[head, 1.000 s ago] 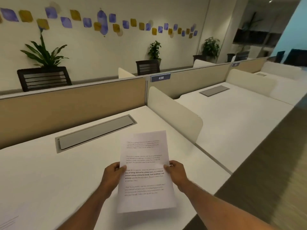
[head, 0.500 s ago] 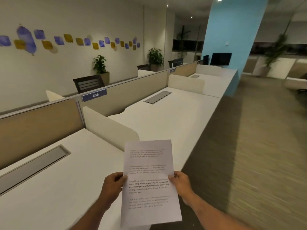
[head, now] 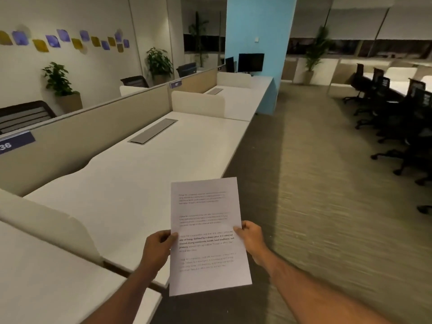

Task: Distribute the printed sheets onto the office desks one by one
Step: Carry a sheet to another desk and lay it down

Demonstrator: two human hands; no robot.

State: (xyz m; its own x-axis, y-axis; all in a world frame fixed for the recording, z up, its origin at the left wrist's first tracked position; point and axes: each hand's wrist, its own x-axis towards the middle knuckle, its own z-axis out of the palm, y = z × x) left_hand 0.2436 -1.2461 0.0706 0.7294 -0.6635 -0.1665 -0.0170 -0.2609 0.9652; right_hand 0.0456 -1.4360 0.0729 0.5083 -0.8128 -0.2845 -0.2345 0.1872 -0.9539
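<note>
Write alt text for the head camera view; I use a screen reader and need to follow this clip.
Both hands, left hand and right hand, hold a printed sheet upright by its side edges, above the aisle edge of a white desk. More desks, dividers and black office chairs recede behind.

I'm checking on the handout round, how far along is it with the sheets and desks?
Done: nothing I can confirm; no desk in view carries a sheet. In hand: the left hand and right hand grip the printed sheets by the side edges, over the aisle edge of the nearest desk. Left: that desk and the farther desk are both bare.
</note>
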